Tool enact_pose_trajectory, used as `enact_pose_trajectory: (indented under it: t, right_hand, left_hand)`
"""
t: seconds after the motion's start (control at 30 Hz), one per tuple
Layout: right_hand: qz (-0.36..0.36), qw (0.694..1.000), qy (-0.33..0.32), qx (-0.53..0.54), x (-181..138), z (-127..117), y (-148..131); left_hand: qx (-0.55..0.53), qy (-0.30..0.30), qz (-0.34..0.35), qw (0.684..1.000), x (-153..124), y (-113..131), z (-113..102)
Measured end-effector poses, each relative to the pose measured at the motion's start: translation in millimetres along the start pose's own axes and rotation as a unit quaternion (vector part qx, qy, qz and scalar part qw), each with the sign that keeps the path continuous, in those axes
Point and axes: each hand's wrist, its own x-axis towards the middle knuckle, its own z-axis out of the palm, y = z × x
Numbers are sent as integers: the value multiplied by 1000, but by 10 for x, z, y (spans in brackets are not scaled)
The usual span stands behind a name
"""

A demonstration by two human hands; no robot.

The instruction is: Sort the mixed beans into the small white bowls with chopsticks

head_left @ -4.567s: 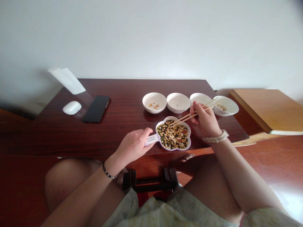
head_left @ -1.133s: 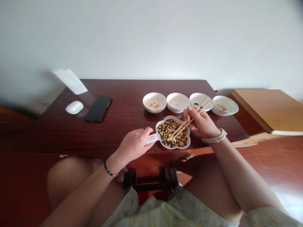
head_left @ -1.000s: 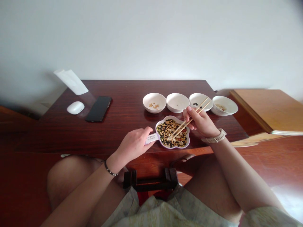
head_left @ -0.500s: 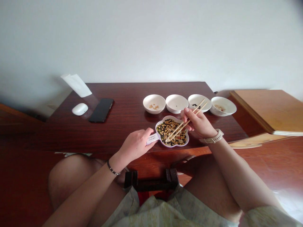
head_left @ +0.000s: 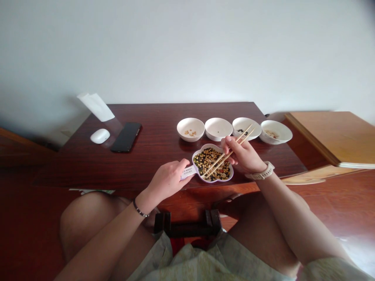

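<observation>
On the near edge of the dark wood counter sits a flower-shaped dish full of mixed beans, yellow, dark green/black, a few red. Left hand rests on the counter edge, fingers curled and closed around the dish's white labelled handle, pinning it. Bracelet on left wrist. Right hand is closed on a pair of wooden chopsticks, gripped near mid-length; back ends stick up and right over the bowl row, tips are down in the beans at the dish's front-left part. Whether a bean is pinched between the tips is too small to tell. White watch on right wrist.

Behind the dish, a row of four small white bowls, well apart from the hands except where the chopstick ends cross: far-left bowl has a few yellow beans, second bowl looks almost bare, third bowl has a few dark beans, right-end bowl has some pale beans. Far left on the counter: black phone face down, white mouse just beside it, folded white paper behind them by the wall. Lighter wooden board right of the counter. Person's bare knees and pale patterned cloth below.
</observation>
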Motion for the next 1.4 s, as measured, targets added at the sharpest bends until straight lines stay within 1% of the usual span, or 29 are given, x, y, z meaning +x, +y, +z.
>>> enact_pose_trajectory:
  t: [0.17,0.4,0.67,1.0,1.13,1.33,1.4]
  right_hand:
    - [-13,999,-24,25,-3,-12,34]
    - [-13,999,-37,9,-22,10,9]
    - [-24,999,-26,26,-5,-27,26]
    - [-40,998,34,41,59,-75,-134]
    - [-12,999,29,25,84,-112,-111]
    - [32,999,-13,-23,92,-76,-42]
    - [36,999,-23,-31,93,-56,-31]
  left_hand:
    - [0,-1,2,1000,9,-1,2]
    - [2,-1,1,1000,7,-3,3]
    - [-3,1,5,1000,25,-10,14]
    - [-13,2,11,1000,23,-51,25]
    - [-22,2,18,1000,32,-58,11]
    - [-35,-3,23,999,25,-80,-10]
    - [-38,-4,22,999,19,-90,-4]
